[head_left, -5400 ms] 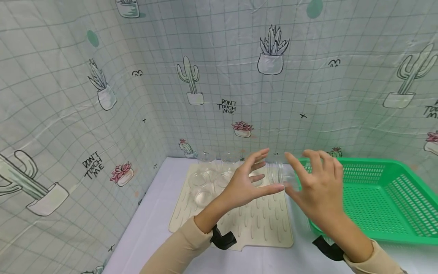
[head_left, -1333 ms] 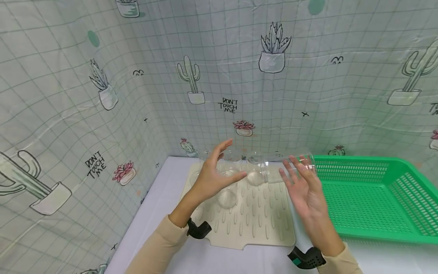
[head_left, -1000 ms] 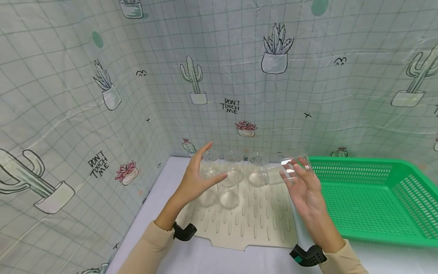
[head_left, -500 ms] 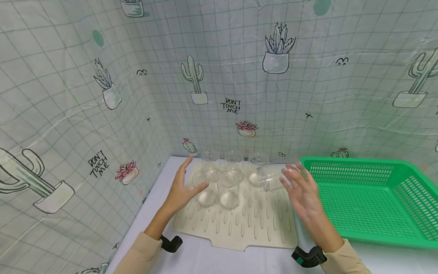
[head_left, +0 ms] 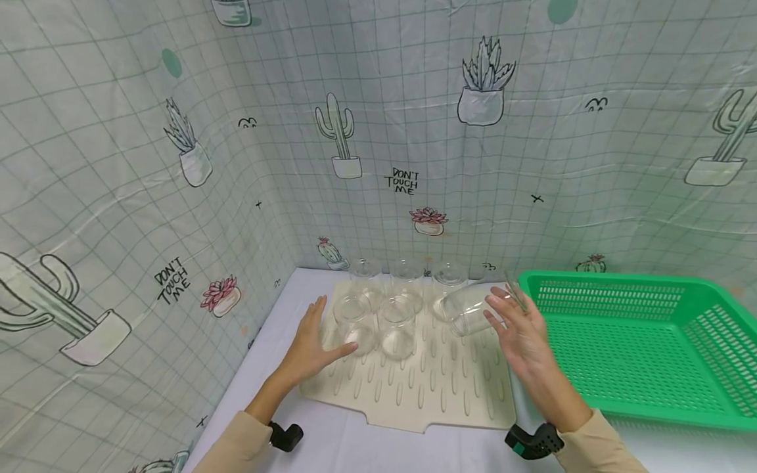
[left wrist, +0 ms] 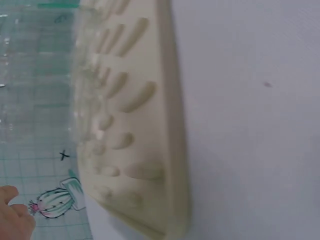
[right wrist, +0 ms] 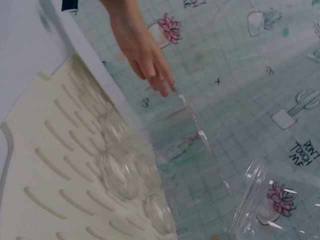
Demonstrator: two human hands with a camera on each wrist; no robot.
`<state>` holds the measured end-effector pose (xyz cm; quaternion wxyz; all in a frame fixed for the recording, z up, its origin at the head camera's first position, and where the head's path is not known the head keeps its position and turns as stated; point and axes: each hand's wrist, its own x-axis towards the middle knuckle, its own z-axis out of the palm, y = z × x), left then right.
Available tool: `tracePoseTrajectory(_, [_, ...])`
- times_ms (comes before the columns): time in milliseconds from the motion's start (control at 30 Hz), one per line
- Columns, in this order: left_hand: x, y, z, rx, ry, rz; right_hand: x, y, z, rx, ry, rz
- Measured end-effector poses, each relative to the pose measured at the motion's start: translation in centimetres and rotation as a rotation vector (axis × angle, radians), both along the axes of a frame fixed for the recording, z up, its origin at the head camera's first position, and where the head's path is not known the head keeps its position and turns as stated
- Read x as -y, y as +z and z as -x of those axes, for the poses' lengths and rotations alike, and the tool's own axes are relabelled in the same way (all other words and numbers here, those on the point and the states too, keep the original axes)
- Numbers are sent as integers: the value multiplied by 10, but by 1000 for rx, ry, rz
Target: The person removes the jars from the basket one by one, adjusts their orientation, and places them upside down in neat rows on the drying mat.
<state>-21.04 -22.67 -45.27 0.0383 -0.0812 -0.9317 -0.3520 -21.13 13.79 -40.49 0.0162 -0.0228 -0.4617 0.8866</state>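
In the head view my right hand [head_left: 523, 332] holds a clear jar [head_left: 467, 312] by its base end. The jar is tilted over the right back of the cream ridged mat [head_left: 437, 394], its threaded mouth pointing down and left. This jar [right wrist: 277, 215] also shows at lower right in the right wrist view. My left hand [head_left: 304, 351] is empty, thumb and fingers spread beside the mat's left side. Near it, several clear jars stand upside down on the mat, among them a front left jar [head_left: 357, 328] and a front right jar [head_left: 397, 332].
A green perforated basket [head_left: 639, 407] stands right of the mat. White cloth [head_left: 355, 450] covers the table. A curtain [head_left: 284, 151] printed with cacti rises behind and along the left.
My left hand has moved left and down, away from the held jar, to the mat's left side. My right hand has tipped the jar from nearly level to mouth-down.
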Motion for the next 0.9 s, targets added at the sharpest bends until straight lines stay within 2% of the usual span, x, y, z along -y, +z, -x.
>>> tracePoseTrajectory(133, [1,-11,-3,-2,16,123,1,-2,1,15,10,-17])
tracePoseTrajectory(367, [0,-27,-9,-12,-13,255,4,-5,5,44,-8,-46])
tracePoseTrajectory(467, [-1,-31,-12,2,-42,281,4,-6,6,55,-14,-89])
tracePoseTrajectory(733, [-3,-37,-20,103,-103,316,9,-10,9,110,-45,-176])
tracePoseTrajectory(900, [-5,-43,-25,178,-124,317,15,-18,12,160,-65,-293])
